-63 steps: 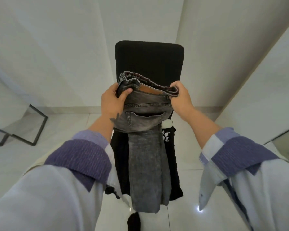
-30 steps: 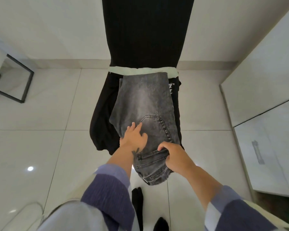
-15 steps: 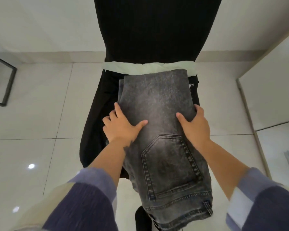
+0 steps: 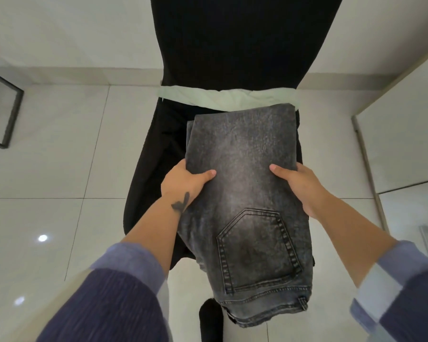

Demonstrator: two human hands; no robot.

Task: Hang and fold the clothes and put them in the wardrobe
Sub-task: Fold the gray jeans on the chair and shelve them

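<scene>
Nearest the camera are two forearms in rolled-up sleeves, dark blue ribbed fabric with lighter blue cuffs (image 4: 134, 262). Between them lies a pair of folded, faded grey-black denim jeans (image 4: 245, 183), back pocket up, with the waistband at the near end hanging past the near edge of the seat and the folded edge at the far end. The left hand (image 4: 183, 181), with a small dark tattoo at the wrist, grips the left edge of the jeans: its thumb lies across the top of the denim and its fingers are tucked out of sight under the fabric. The right hand (image 4: 297, 183) grips the right edge the same way, thumb on top pointing inward, fingers hidden beneath. The jeans rest on a dark black garment (image 4: 153, 169) that drapes over the seat and down its left side. Just beyond the far fold of the jeans shows a strip of pale green cloth (image 4: 223, 97), lying across the seat. Behind that rises the black ribbed backrest of a chair (image 4: 232, 38). Glossy white floor tiles (image 4: 47, 169) surround the chair, a black metal frame (image 4: 10, 114) stands at far left, and white cabinet panels (image 4: 403, 149) run along the right
</scene>
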